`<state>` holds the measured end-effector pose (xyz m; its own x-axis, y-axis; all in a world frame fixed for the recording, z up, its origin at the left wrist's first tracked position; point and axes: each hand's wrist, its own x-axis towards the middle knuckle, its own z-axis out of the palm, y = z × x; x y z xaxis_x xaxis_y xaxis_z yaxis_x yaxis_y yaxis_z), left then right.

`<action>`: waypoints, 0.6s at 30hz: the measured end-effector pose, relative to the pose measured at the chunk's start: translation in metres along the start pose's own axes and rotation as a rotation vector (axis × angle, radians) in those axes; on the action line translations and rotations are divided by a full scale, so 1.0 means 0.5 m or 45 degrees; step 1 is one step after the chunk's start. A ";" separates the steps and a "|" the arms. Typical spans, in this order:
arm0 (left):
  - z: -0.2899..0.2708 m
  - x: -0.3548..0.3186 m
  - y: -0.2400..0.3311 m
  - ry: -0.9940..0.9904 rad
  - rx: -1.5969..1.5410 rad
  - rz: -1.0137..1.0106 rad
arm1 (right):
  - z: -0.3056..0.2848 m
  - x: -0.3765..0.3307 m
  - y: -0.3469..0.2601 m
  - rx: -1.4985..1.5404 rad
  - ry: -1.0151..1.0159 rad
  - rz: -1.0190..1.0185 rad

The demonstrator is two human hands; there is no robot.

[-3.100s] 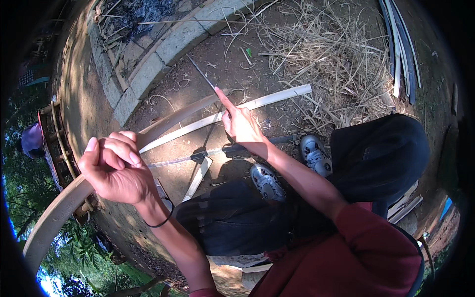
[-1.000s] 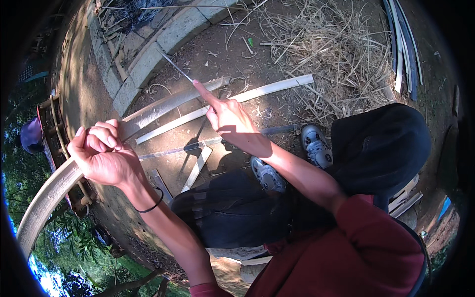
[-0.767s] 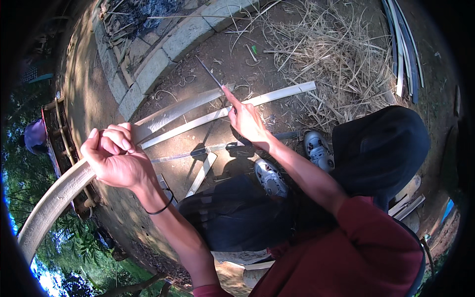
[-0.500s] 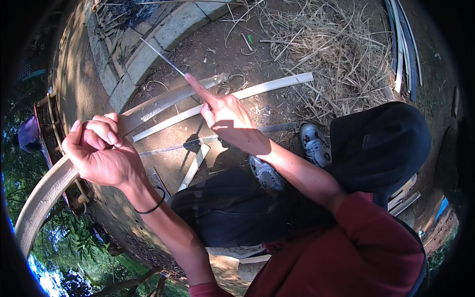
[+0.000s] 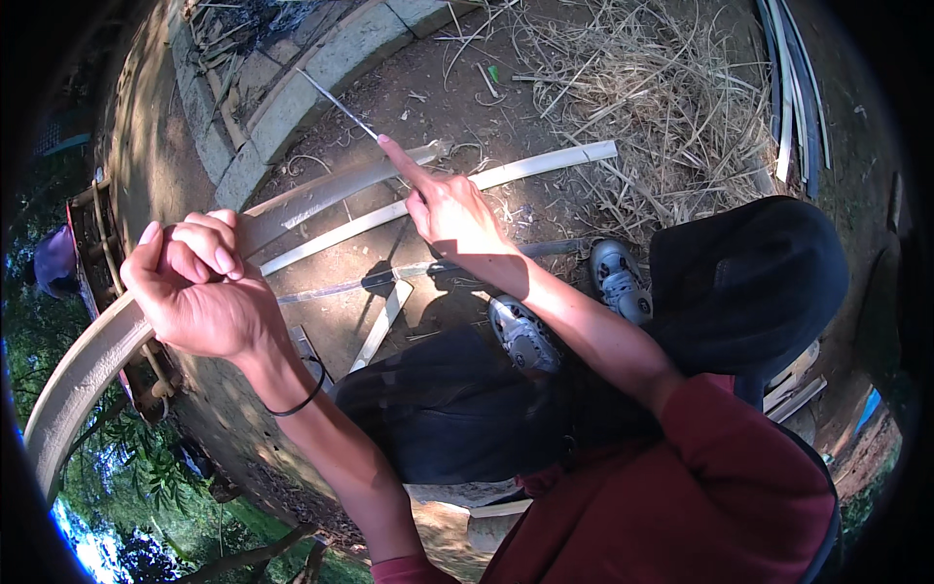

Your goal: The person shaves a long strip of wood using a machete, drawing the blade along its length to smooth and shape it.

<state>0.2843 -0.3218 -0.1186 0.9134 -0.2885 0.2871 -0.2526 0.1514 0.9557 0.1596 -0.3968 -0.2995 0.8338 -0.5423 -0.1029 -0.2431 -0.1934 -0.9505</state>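
A long split bamboo strip [image 5: 302, 206] slants from the lower left edge up toward the middle, its pale inner face lit by sun. My left hand [image 5: 209, 287], palm up with curled fingers, is closed around it. To the right, my right hand [image 5: 462, 219] grips a thin-bladed knife [image 5: 336, 104], index finger stretched along the blade's back. The handle is hidden inside that hand. The blade appears almost edge-on and points up and left, beyond the strip; I cannot tell whether it touches. Behind the right hand lies a second pale bamboo strip [image 5: 550, 165] on the ground.
A short pale strip [image 5: 384, 323] and a grey strip [image 5: 336, 286] lie on the dirt near my shoes [image 5: 525, 336]. Ahead curves a concrete block border [image 5: 292, 119]. A heap of shavings [image 5: 662, 107] sits at far right, beside several long strips [image 5: 793, 92].
My right hand and the knife have shifted slightly to the right, the blade tip moving right and a little up. My left hand has barely moved on the bamboo strip.
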 end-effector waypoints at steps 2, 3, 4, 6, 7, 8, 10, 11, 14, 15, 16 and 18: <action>0.005 -0.003 0.009 -0.012 0.004 0.005 | 0.020 -0.005 0.053 -0.064 0.046 -0.008; 0.015 -0.009 0.002 0.058 0.073 0.065 | 0.030 -0.009 0.110 -0.142 0.040 0.081; 0.005 -0.002 0.006 -0.104 -0.090 -0.025 | 0.035 -0.009 0.184 -0.098 0.112 0.120; 0.003 -0.013 0.000 -0.068 -0.091 0.001 | 0.018 -0.015 0.201 -0.191 0.052 0.093; 0.009 -0.015 -0.003 0.022 -0.008 0.031 | 0.026 -0.010 0.188 -0.054 0.131 0.102; 0.015 -0.008 -0.004 -0.026 -0.012 0.065 | 0.030 0.005 0.178 0.015 0.176 0.080; -0.006 -0.001 -0.007 -0.103 0.021 0.099 | 0.004 0.007 0.086 0.030 0.061 0.039; -0.015 0.009 -0.005 -0.154 -0.042 0.054 | -0.012 0.020 0.047 0.055 0.082 -0.032; 0.001 0.001 -0.003 -0.106 0.057 0.101 | -0.002 0.000 0.009 0.088 0.093 -0.114; -0.005 0.008 0.002 -0.208 -0.011 0.058 | -0.001 -0.001 0.008 0.057 0.090 -0.116; -0.005 0.006 -0.001 -0.174 -0.005 0.059 | 0.001 -0.002 0.010 0.027 0.087 -0.119; 0.004 -0.001 0.000 -0.108 0.018 0.069 | 0.033 -0.016 0.100 0.009 0.137 -0.036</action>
<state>0.2831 -0.3233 -0.1187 0.8681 -0.3597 0.3421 -0.3058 0.1555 0.9393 0.1488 -0.3887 -0.3511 0.7820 -0.6217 -0.0440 -0.2162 -0.2043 -0.9547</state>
